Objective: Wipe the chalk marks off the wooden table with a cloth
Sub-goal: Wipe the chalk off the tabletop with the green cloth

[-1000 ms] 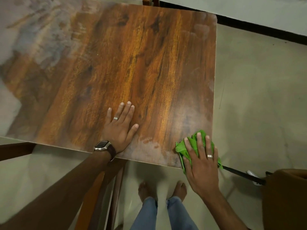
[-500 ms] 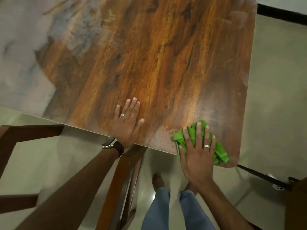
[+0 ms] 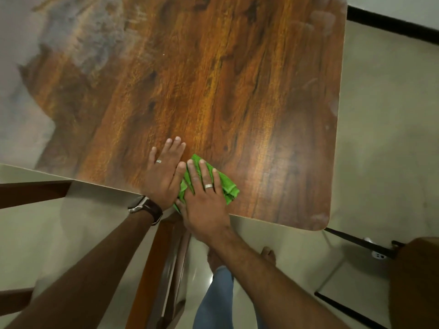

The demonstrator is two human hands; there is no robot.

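Note:
The wooden table [image 3: 225, 91] fills the upper part of the head view, its near edge running across the middle. White chalk smears [image 3: 78, 43] cover its far left part, and faint marks [image 3: 320, 17] show at the far right corner. My right hand [image 3: 204, 198] presses flat on a crumpled green cloth [image 3: 225, 186] at the near edge. My left hand [image 3: 164, 172] lies flat on the wood, fingers spread, its thumb touching the cloth's left side. It wears a watch and a ring.
A wooden chair frame [image 3: 164, 269] stands under the near edge between my arms. A brown seat [image 3: 415, 281] and black metal legs [image 3: 356, 238] stand on the tiled floor at the right. My legs and bare feet show below.
My right hand has slid the green cloth leftward along the near edge, from the right corner until it meets my left hand. The view shifted right and closer.

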